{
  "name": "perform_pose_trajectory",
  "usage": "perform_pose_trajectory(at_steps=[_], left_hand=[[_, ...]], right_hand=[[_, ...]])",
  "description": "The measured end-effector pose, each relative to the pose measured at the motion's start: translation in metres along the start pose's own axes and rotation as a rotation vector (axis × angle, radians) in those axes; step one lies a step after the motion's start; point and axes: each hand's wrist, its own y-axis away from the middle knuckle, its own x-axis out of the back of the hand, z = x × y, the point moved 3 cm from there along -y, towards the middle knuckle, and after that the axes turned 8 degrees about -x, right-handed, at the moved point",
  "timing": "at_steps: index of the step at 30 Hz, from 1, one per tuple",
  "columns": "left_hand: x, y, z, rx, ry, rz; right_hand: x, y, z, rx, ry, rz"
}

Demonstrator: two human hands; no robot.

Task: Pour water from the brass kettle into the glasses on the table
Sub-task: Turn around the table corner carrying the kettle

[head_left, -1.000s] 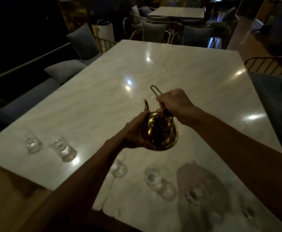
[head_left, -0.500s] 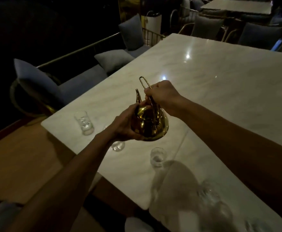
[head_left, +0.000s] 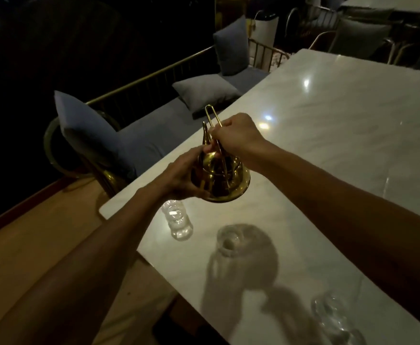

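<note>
A small brass kettle (head_left: 225,181) hangs in the air over the near left corner of the white marble table (head_left: 341,135). My right hand (head_left: 236,136) is closed on its thin wire handle from above. My left hand (head_left: 182,176) cups the kettle's left side, below the upright spout. Just under my left wrist stands a clear glass (head_left: 177,221). A second glass (head_left: 229,241) sits in the kettle's shadow to its right. A third glass (head_left: 333,317) is at the lower right. No water stream is visible.
A bench with blue-grey cushions (head_left: 87,128) and a brass rail (head_left: 151,75) runs along the table's left side. Wooden floor (head_left: 29,232) lies at the lower left. Chairs (head_left: 361,38) and another table stand at the dim far end.
The view has swung left and closer to the table's corner. The kettle, still held by both hands, now hangs above the leftmost glasses; the glass once further left is out of sight.
</note>
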Motion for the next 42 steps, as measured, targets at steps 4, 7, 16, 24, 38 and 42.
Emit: perform_pose_trajectory(at_steps=[4, 7, 16, 24, 38, 42], left_hand=[[0.031, -0.006, -0.051, 0.085, 0.042, -0.024], [0.039, -0.006, -0.078, 0.163, 0.05, -0.013], [0.07, -0.013, -0.161, 0.261, 0.062, -0.07], [0.091, -0.046, -0.244, 0.191, -0.028, -0.303], [0.071, -0.09, -0.304, 0.062, -0.063, -0.541], [0.069, -0.093, -0.31, 0.127, 0.038, -0.544]], right_hand=[[-0.043, -0.04, -0.016, -0.039, -0.02, -0.034], [-0.07, -0.065, -0.018, -0.1, -0.062, -0.05], [-0.141, -0.121, -0.026, -0.251, -0.195, -0.054], [-0.201, -0.177, 0.004, -0.48, -0.302, 0.059], [-0.235, -0.219, 0.045, -0.613, -0.55, 0.148], [-0.244, -0.224, 0.047, -0.6, -0.517, 0.161]])
